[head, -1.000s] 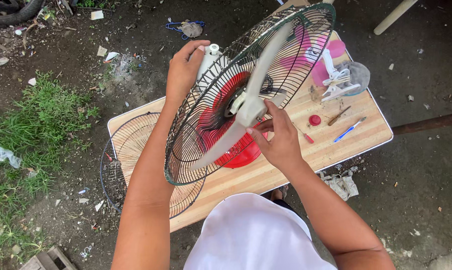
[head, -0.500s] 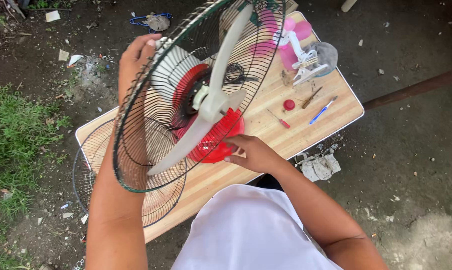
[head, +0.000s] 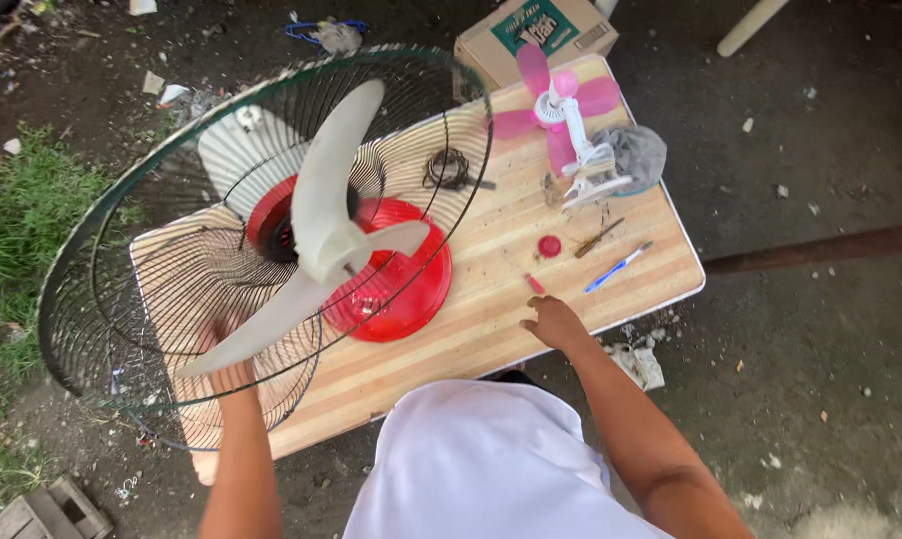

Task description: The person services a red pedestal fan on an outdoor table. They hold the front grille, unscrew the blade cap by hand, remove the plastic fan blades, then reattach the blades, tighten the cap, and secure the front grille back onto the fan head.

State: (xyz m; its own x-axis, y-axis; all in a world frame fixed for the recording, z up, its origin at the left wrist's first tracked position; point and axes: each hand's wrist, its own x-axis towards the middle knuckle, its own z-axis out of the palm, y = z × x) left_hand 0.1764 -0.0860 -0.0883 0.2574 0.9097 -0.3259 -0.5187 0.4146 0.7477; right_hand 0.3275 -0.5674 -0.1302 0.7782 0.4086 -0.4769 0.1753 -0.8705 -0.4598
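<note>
Left hand (head: pixel 229 371) holds its grip closed on the fan head (head: pixel 271 230), above the tabletop (head: pixel 491 289); right hand (head: pixel 554 323) rests loosely open, empty, on the tabletop beside a red piece (head: pixel 535 283)

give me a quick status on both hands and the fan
Left hand grips the fan guard with white blades, lifted over the wooden table. Right hand open on the table beside a small red piece. Nothing blocking.
</note>
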